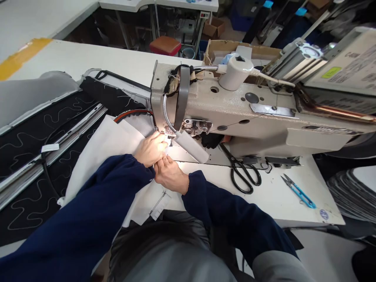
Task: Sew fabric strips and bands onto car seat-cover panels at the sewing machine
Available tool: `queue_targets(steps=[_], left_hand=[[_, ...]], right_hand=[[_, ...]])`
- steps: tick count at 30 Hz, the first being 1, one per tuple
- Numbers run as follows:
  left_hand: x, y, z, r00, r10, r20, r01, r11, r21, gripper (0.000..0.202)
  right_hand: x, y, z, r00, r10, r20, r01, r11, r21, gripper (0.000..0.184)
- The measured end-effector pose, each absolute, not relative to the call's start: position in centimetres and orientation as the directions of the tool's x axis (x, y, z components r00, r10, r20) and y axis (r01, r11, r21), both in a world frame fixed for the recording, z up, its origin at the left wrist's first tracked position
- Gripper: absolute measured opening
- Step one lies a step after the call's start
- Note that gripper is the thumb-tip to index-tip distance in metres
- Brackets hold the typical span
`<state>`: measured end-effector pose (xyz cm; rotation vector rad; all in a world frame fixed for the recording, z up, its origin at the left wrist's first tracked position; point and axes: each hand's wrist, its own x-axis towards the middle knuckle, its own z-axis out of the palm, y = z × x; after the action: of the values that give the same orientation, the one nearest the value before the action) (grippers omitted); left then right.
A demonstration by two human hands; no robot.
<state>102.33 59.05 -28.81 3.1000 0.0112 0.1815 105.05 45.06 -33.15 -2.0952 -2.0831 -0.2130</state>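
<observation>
Under the lit needle area of a sewing machine [241, 113], both hands meet on a piece of white fabric [96, 156]. My left hand [152, 149] presses on the fabric just left of the needle, its fingers bent and bunched toward the presser foot. Close in front, my right hand [170, 174] pinches the fabric edge with its fingertips drawn together. The fabric spreads left and hangs over the table's front edge. Behind it lies grey mesh [142, 123] with an orange-and-black trim [131, 112]. A small lamp [192, 147] hangs beside the needle, and the exact stitching spot is hidden by fingers.
Black scissors [245, 172] and blue thread snips [299, 192] lie on the table right of my hands. Quilted black panels with a long zipper [73, 123] cover the left side. A cardboard box [211, 49] stands behind the machine; stacked grey pieces [351, 196] are at far right.
</observation>
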Motion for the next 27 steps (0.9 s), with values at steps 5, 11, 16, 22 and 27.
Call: queue_targets(steps=[5,11,16,22,27], left_hand=[[102.9,59.3,-28.6,0.996,0.054,0.077,0.046,-0.993,0.108,0.020],[103.4,59.8,-29.0,0.995,0.046,0.085,0.034,-0.989,0.142,0.021],[103.6,59.1,-28.4,1.000,-0.014,-0.013,-0.013,-0.997,0.071,0.018],[97.7,62.3,-22.2,0.982,0.040,0.183,0.075,-0.979,-0.189,0.023],[90.9,69.3,-20.6,0.832,0.555,-0.016,0.553,-0.827,0.097,0.066]], right_hand=[[105.1,45.8,-33.8,0.022,0.984,0.175,0.999,-0.015,-0.041,0.033],[105.0,46.1,-34.2,0.070,0.975,0.209,0.997,-0.063,-0.041,0.031],[104.3,46.0,-34.3,0.136,0.968,0.210,0.983,-0.106,-0.150,0.036],[101.6,40.0,-32.2,0.291,0.922,0.254,0.882,-0.156,-0.444,0.055],[96.1,34.7,-30.5,0.403,0.899,-0.171,-0.039,-0.170,-0.985,0.050]])
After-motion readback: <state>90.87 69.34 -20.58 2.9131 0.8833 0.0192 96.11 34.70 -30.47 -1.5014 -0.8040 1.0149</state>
